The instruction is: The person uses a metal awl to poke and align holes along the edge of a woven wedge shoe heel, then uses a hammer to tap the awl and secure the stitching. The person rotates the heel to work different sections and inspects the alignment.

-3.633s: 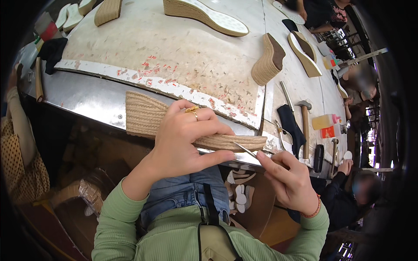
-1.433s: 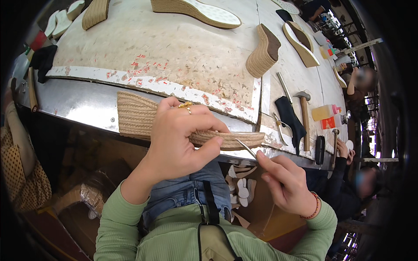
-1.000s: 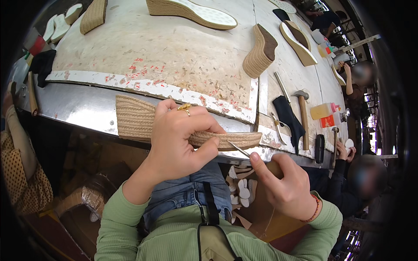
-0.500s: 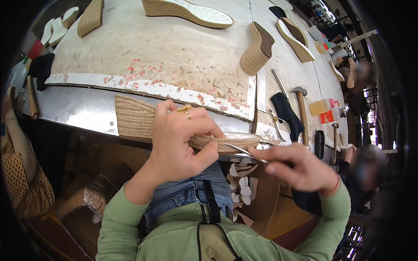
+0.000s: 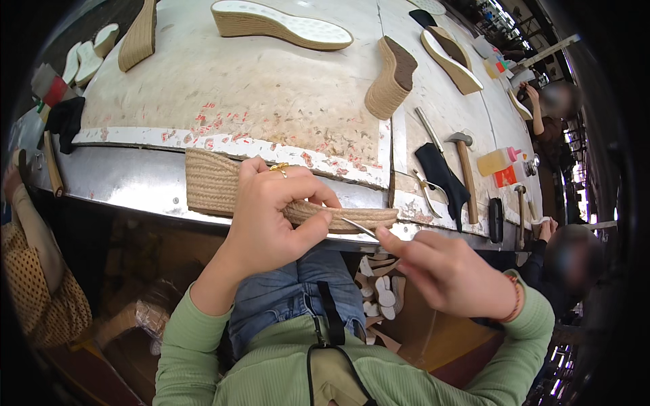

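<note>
A wedge shoe sole (image 5: 211, 184) wrapped in tan braided rope lies along the metal table edge, its thick heel to the left and thin toe to the right. My left hand (image 5: 274, 210), with a gold ring, is closed round its middle, thumb and fingers pinching the rope side. My right hand (image 5: 450, 274) grips a thin pointed metal tool (image 5: 360, 228); its tip touches or nearly touches the rope side, just right of my left thumb. The tool's rear end is hidden in my fingers, so its exact kind does not show.
More wedge soles (image 5: 284, 34) stand on the worn table (image 5: 257, 81). To the right lie a hammer (image 5: 467, 169), pliers (image 5: 430, 193), a black cloth (image 5: 443, 176) and a bottle of yellow liquid (image 5: 494, 162). Below is a box of soles (image 5: 386, 294). Other people sit left and right.
The sole has tilted, so its white top no longer shows near the toe. My right hand has turned and shifted slightly lower, the tool tip moving a little left along the rope.
</note>
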Available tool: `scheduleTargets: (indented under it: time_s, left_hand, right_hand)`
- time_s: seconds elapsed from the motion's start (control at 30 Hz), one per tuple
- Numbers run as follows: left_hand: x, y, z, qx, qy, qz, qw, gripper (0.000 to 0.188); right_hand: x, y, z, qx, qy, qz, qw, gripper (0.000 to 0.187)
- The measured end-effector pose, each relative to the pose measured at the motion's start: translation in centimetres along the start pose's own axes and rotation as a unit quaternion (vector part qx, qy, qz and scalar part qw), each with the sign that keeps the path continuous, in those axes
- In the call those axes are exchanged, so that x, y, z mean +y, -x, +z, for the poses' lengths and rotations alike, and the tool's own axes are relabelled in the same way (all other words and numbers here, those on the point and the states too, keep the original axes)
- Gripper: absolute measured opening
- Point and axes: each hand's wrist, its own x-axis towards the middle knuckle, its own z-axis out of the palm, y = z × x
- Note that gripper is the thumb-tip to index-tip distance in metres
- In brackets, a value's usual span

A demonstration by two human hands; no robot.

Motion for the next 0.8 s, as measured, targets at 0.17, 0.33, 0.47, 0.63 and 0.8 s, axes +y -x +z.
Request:
scheduleTargets:
  time_s: [0.17,0.33,0.47,0.63,0.8]
  left_hand:
    - [1.0,-0.5,-0.5,-0.045,-0.004,-0.012,0.999,0.01]
    - [1.4,-0.7,0.1,-0.052,-0.039,-0.005,0.998,0.014]
    - [1.0,-0.7,0.7,-0.04,-0.034,0.007,0.999,0.014]
    - [0.5,-0.2,0.7,-0.004,-0.062,0.044,0.997,0.012]
    - [0.3,-0.1,0.2,-0.026,-0.048,0.037,0.998,0.021]
  right_hand:
    - [0.4,1.3,3.3,0.081,0.1,-0.001,0.992,0.054]
    - [1.1,1.6,4.0,0.122,0.047,0.008,0.991,0.059]
    - [1.2,3.3,2.5,0.106,-0.003,0.016,0.994,0.055]
    - [1.3,4.0,2.6,0.183,-0.207,0.095,0.956,0.044]
    - [1.8,3.1,3.0,0.169,-0.145,0.065,0.973,0.026]
